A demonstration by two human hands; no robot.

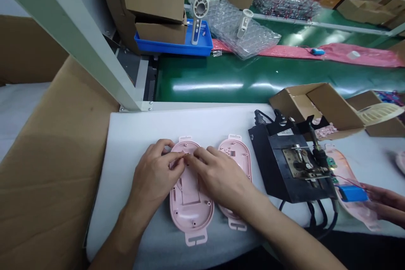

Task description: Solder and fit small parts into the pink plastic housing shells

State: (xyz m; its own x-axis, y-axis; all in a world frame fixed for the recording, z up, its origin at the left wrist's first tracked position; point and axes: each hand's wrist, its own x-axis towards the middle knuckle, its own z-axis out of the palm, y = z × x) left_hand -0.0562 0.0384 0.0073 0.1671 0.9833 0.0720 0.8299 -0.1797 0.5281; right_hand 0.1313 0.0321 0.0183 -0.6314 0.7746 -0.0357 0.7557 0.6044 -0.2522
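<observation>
The person's left hand [155, 168] and right hand [218, 173] met over the upper end of a pink plastic housing shell [186, 215], which lay hollow side up on a white foam pad [133, 147]; both hands were half closed, with the fingertips [186, 157] drawn together on the shell, and I could not tell whether they pinched some small part between them. A second pink shell [240, 156] lay just beside the first, partly under the right hand; further right stood a black soldering jig [284, 177] with a metal clamp and a soldering iron [319, 156], its cables [316, 215] trailing over the pad's edge. There, a co-worker's hand [382, 202] held a blue battery [352, 193] on thin wires over a third pink shell [343, 173]. Nothing pinned the first shell, so a careless push could slide it into its neighbour; any small part held in those fingertips could drop among the screw posts; if the iron was hot, a drifting wire or shell could melt against it; a snagged cable could also tip the iron.
</observation>
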